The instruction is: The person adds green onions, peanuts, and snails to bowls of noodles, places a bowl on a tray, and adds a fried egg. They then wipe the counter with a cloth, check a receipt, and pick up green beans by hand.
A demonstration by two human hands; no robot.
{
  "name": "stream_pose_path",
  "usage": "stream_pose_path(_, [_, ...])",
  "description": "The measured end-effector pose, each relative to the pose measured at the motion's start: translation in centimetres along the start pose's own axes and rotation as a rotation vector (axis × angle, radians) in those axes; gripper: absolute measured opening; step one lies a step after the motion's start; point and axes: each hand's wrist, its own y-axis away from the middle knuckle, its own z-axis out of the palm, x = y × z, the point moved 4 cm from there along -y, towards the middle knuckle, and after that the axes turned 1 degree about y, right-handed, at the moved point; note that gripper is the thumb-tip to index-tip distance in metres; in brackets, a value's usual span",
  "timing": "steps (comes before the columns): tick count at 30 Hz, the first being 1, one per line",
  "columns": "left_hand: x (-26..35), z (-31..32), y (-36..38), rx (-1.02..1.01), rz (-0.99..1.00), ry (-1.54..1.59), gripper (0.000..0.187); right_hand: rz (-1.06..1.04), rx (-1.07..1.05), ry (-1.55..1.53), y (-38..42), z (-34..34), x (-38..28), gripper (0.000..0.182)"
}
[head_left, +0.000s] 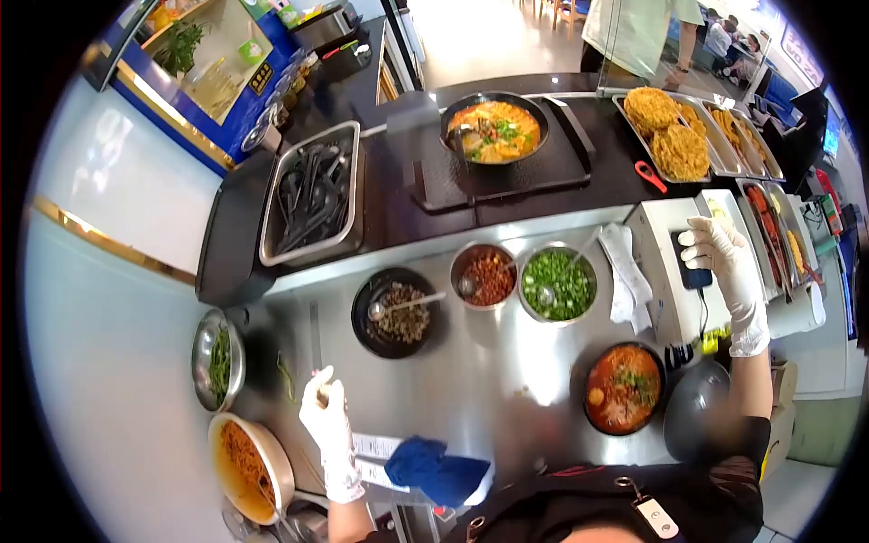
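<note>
My right hand (721, 258), in a white glove, has its fingers bent over a small black corded device (695, 271) on top of a white box-shaped machine (665, 262). The device looks like a computer mouse, and its cord hangs towards me. My left hand (326, 418), also gloved, hovers over the left of the steel counter with its fingers curled together; what they may hold is hidden. Near it lie printed paper slips (376, 447) and a dark blue cloth (439, 471). A black bowl of red soup with greens (625, 387) sits below my right arm, beside a dark rounded lid or bowl (697, 412).
Along the counter stand a bowl of minced topping (403, 312), chopped nuts (489, 276), chopped scallions (558, 282) and a large pot (262, 462). On the raised ledge are a soup bowl (495, 128) on a black tray, a bin of black spoons (312, 195) and fried food (679, 152). A person (625, 32) stands beyond.
</note>
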Motion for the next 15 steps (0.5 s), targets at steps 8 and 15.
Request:
stream_pose_path(8, [-8.6, -4.9, 19.0, 0.097, -0.386, 0.321, 0.027, -0.054, -0.291, 0.36, 9.8, 8.3, 0.3, 0.038])
stream_pose_path(15, [-12.6, -7.8, 37.1, 0.274, -0.572, 0.356, 0.021, 0.001, -0.995, 0.386, 16.1, 22.6, 5.4, 0.027])
